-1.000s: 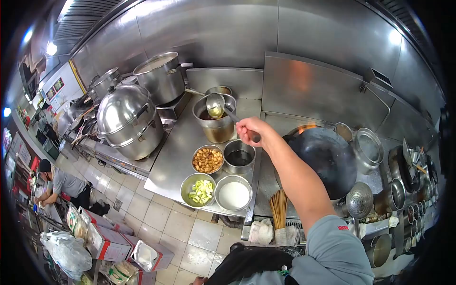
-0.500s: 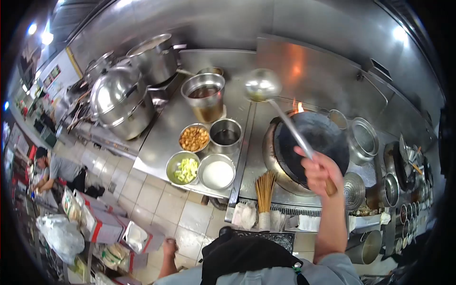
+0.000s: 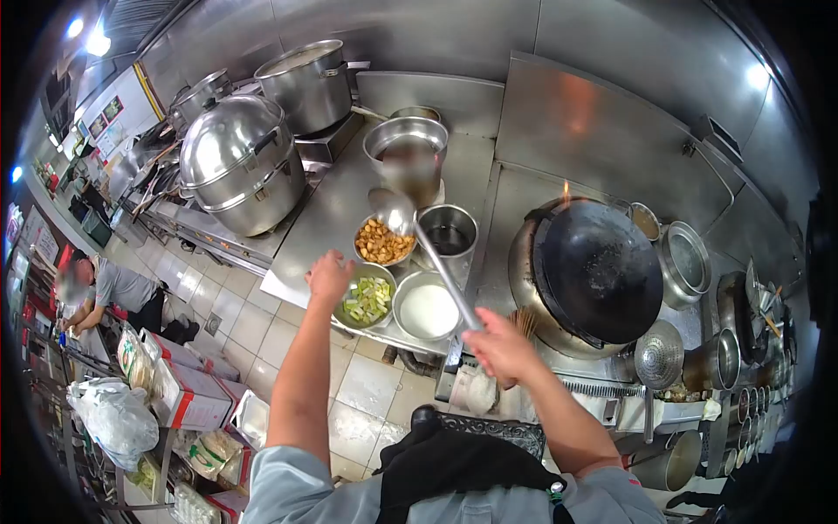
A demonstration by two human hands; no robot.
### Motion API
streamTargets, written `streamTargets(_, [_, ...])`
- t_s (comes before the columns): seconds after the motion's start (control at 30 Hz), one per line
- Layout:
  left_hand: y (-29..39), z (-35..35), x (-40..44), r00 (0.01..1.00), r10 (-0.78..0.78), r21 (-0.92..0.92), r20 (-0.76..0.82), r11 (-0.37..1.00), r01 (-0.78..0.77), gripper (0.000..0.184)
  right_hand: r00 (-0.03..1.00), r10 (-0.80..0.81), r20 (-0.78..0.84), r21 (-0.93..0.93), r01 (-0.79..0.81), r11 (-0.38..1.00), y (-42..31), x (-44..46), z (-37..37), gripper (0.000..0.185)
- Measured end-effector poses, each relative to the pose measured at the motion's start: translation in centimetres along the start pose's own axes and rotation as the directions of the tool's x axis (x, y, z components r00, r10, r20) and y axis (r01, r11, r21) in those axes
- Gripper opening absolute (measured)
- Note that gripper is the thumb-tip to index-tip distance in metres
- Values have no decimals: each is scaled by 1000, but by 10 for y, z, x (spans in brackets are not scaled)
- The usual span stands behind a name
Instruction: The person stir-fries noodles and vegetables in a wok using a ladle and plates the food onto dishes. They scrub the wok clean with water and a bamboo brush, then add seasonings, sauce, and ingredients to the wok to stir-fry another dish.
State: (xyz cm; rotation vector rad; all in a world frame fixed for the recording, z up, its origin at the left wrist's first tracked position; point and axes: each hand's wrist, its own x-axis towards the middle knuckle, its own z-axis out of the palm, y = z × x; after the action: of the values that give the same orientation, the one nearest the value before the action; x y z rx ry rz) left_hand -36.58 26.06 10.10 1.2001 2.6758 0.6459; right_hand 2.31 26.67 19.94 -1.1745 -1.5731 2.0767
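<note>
A grey stainless-steel counter (image 3: 327,210) carries a round steel pot of browned chunks (image 3: 358,236). Well to the left of that pot and farther back stands a tall steel pot stack with a shiny domed lid (image 3: 229,144). Well to its right is a wide black wok (image 3: 602,271), a small flame at the far edge. Just behind it, to the right, is a tall cylindrical steel pot (image 3: 428,181), partly blurred. Immediately to its right is a steel pot of dark liquid (image 3: 467,253); in front to the right, a round steel bowl of white contents (image 3: 399,301); directly in front, a round steel bowl of pale green pieces (image 3: 365,268).

A long-handled metal ladle (image 3: 443,272) slants with its scoop over the chunk pot's back rim. The right hand (image 3: 502,347), in front to the right, grips its handle, fingers wrapped round. The left hand (image 3: 329,278), in front to the left, has loosely bent fingers beside the green pieces' bowl; I cannot tell whether they touch it.
</note>
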Motion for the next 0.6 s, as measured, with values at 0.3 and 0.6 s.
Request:
streamTargets(0.3, [3,45,35,995,83,28,50,996,-84,36,992,126,10,35,-127,991,30,31,56,37])
streamTargets(0.6, [1,32,26,981,153,-34,-118,987,-158,31,983,84,163,561,-163,812,3,42,40,35])
